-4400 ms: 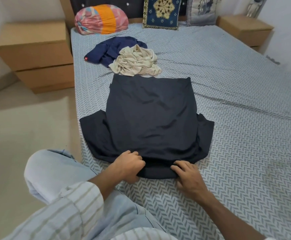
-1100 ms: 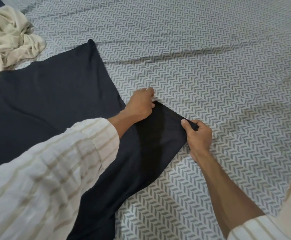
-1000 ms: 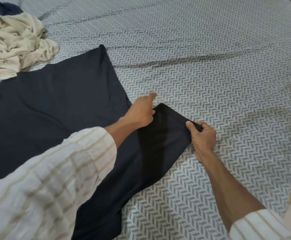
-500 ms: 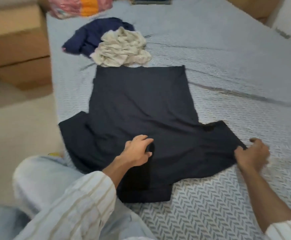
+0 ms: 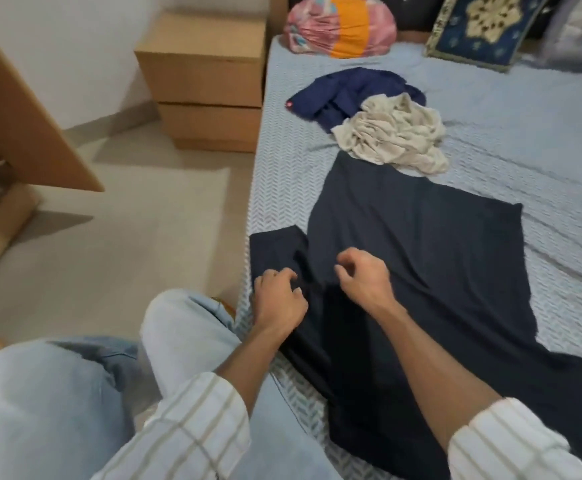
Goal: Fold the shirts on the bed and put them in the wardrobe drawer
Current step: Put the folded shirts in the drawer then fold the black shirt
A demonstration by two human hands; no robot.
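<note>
A dark navy shirt [image 5: 421, 265] lies spread flat on the bed [image 5: 542, 140], its left sleeve near the bed's left edge. My left hand [image 5: 279, 299] sits at that sleeve with its fingers curled into the fabric. Just to its right, my right hand [image 5: 362, 275] hovers over the shirt's body, fingers loosely curled and holding nothing. Beyond the shirt's far hem lie a crumpled beige shirt [image 5: 393, 136] and a crumpled blue shirt [image 5: 348, 91], touching each other.
A wooden nightstand [image 5: 206, 81] stands left of the bed's head. A slanted wooden panel [image 5: 23, 126] is at the far left above the tiled floor. A rolled colourful bundle [image 5: 341, 26] and a blue cushion [image 5: 490, 26] rest at the headboard. My knee in jeans [image 5: 185, 334] presses against the bed edge.
My right hand let go of the right sleeve and crossed to the left side. My left hand shifted from the shirt's middle to the left sleeve. The view swung left.
</note>
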